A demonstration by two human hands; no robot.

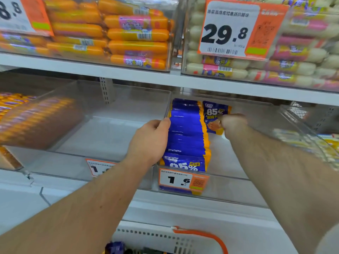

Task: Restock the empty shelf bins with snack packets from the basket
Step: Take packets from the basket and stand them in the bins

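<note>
— Two bare forearms reach up from the bottom edge, and between them, nearest us, we see one white basket (146, 235) with one orange handle (205, 235). How many packets lie in it?

— We cannot count them; only a scrap of blue wrapper (114, 248) shows at its rim.

— Next up, the hands?

— Our left hand (149, 142) grips the left side of one row of blue snack packets (185, 136), thumb curled over the tops. Our right hand (232, 122) is blurred, curled into a fist and pinching one more blue packet (215, 119) that stands upright just behind the row. The hands are apart, the row between them.

— And where does the row sit?

— In one clear bin (238, 187) on the lower shelf, against its left wall, running front to back. The packets are too tightly stacked to count. One price label (183, 181) reading 1.6 is on the bin's front.

— Beside it?

— One clear bin to the left (110, 129), bearing one half-hidden label (99, 167); further left, orange sausages (27, 121), blurred.

— Farthest?

— Two bins on the upper shelf: orange sausages (137, 35) in the left one, pale sausages (293, 68) in the right one, with a 29.8 tag (229, 30).
</note>
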